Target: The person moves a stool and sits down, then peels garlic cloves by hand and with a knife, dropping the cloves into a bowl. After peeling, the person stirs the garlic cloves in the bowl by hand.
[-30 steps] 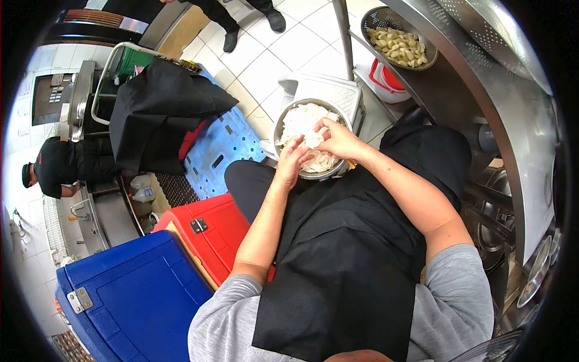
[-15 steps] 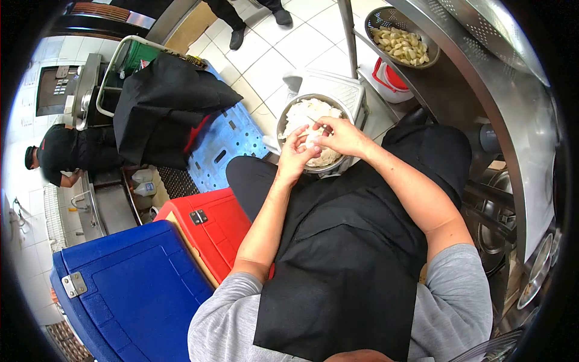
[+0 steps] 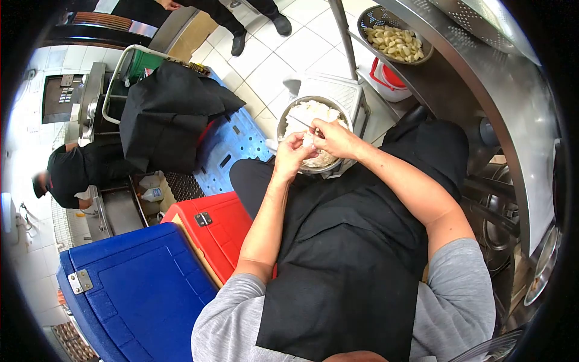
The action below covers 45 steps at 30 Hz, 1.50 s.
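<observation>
Over a round metal bowl [image 3: 281,134], both hands work close together, their fingertips meeting. My left hand [image 3: 291,155] pinches a small whitish garlic clove [image 3: 309,141]. In my right hand [image 3: 335,139] is a small knife [image 3: 300,121], its thin blade pointing up and to the left across the bowl. Its handle is mostly hidden by the fingers. White garlic with papery skins [image 3: 315,111] fills the bowl, which rests on a grey plastic step stool [image 3: 335,89].
Pale peeled cloves [image 3: 395,43] lie in a metal colander [image 3: 363,23] on the steel shelf to the right. Below is a white bucket [image 3: 392,90]. Red [image 3: 226,226] and blue [image 3: 139,289] boxes stand left. One co-worker [image 3: 78,172] is at a sink; another person's legs [image 3: 241,24] show.
My right hand has tilted, and the knife blade now shows more clearly over the bowl. The view has shifted slightly. The co-worker at the sink is bent differently; the other person's legs show more.
</observation>
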Each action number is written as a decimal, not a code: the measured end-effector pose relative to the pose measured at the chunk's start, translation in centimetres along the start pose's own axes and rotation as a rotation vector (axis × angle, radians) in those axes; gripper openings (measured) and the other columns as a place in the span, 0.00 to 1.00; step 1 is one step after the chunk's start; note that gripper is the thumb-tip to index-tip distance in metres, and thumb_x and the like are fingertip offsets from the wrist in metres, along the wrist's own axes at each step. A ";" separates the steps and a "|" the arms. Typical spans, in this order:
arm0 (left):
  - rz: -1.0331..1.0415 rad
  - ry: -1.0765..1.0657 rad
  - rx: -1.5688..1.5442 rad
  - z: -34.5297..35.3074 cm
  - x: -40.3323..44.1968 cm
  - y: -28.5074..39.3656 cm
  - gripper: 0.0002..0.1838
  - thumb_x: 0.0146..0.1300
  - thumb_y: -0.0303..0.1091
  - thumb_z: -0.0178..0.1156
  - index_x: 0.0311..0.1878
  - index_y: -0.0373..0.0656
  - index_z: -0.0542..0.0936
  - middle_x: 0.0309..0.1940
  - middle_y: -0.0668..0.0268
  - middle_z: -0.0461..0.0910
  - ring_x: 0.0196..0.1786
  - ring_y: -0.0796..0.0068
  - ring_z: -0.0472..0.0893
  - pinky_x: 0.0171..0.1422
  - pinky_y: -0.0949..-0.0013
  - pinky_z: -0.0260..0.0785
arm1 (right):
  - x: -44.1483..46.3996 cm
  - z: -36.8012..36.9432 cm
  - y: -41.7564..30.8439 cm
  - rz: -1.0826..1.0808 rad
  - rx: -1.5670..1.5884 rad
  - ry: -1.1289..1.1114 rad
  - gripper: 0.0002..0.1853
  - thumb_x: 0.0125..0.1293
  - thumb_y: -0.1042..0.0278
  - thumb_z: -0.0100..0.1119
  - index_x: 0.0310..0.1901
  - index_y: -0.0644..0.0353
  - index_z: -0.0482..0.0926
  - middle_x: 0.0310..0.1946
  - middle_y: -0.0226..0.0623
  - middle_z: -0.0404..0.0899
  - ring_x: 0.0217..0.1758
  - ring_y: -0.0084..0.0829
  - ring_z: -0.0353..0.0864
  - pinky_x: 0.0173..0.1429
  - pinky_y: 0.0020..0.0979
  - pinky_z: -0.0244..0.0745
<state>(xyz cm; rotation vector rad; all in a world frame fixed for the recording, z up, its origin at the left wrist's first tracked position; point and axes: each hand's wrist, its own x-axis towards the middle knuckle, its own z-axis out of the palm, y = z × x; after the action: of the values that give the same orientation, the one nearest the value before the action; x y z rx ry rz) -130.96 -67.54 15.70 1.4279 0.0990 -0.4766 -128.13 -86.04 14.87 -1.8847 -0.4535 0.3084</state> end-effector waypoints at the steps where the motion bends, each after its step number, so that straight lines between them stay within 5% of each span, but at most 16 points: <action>1: -0.009 0.007 0.016 -0.1 0.1 0.0 0.18 0.62 0.25 0.63 0.54 0.34 0.74 0.44 0.60 0.81 0.42 0.73 0.82 0.47 0.69 0.80 | 0.1 0.1 0.2 0.015 0.002 -0.017 0.14 0.63 0.63 0.55 0.45 0.64 0.73 0.32 0.53 0.81 0.39 0.47 0.83 0.45 0.41 0.76; 8: -0.007 -0.044 0.050 -0.3 0.1 1.2 0.17 0.58 0.22 0.66 0.50 0.34 0.75 0.40 0.62 0.82 0.40 0.74 0.83 0.45 0.70 0.80 | 0.2 -1.3 -0.8 0.159 0.184 -0.169 0.14 0.65 0.61 0.56 0.46 0.62 0.72 0.30 0.47 0.83 0.36 0.34 0.84 0.40 0.34 0.76; 28: -0.014 0.041 -0.085 -0.1 1.3 -0.4 0.15 0.60 0.22 0.63 0.50 0.37 0.72 0.42 0.60 0.81 0.41 0.72 0.83 0.45 0.69 0.80 | 1.3 1.3 2.7 0.133 0.111 0.009 0.16 0.68 0.61 0.44 0.48 0.66 0.69 0.40 0.55 0.79 0.45 0.48 0.81 0.50 0.40 0.73; 30: 0.009 0.057 -0.150 0.0 1.2 -0.6 0.16 0.60 0.22 0.63 0.50 0.38 0.71 0.44 0.59 0.81 0.42 0.71 0.83 0.46 0.69 0.80 | 1.3 0.3 1.2 0.286 0.319 -0.017 0.10 0.68 0.68 0.43 0.47 0.61 0.69 0.24 0.34 0.72 0.19 0.21 0.68 0.21 0.27 0.64; 31: 0.047 0.037 -0.265 -0.2 1.2 -0.9 0.17 0.61 0.23 0.62 0.52 0.40 0.70 0.44 0.58 0.80 0.43 0.70 0.82 0.47 0.67 0.80 | 1.2 -0.1 0.3 0.437 0.563 -0.053 0.11 0.67 0.69 0.46 0.49 0.59 0.69 0.21 0.27 0.68 0.14 0.13 0.59 0.15 0.20 0.52; 39: -0.042 0.096 -0.620 -0.8 0.6 -1.0 0.17 0.64 0.32 0.59 0.54 0.47 0.67 0.45 0.58 0.79 0.42 0.67 0.80 0.47 0.59 0.78 | 0.8 -2.3 -0.3 0.385 0.807 -0.122 0.12 0.69 0.70 0.52 0.51 0.64 0.69 0.24 0.32 0.75 0.13 0.13 0.60 0.15 0.16 0.52; 45: -0.048 0.112 -0.325 -0.2 1.0 -1.4 0.18 0.63 0.34 0.64 0.52 0.42 0.71 0.38 0.62 0.80 0.31 0.75 0.78 0.30 0.73 0.73 | 0.8 -1.6 -0.2 0.368 0.838 -0.024 0.11 0.69 0.68 0.56 0.47 0.66 0.71 0.27 0.38 0.79 0.13 0.13 0.66 0.14 0.15 0.55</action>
<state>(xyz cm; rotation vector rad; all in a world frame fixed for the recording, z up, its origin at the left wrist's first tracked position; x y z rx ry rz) -130.51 -67.75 14.02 1.1344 0.2885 -0.3987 -126.73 -86.94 15.59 -1.1254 0.0345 0.6507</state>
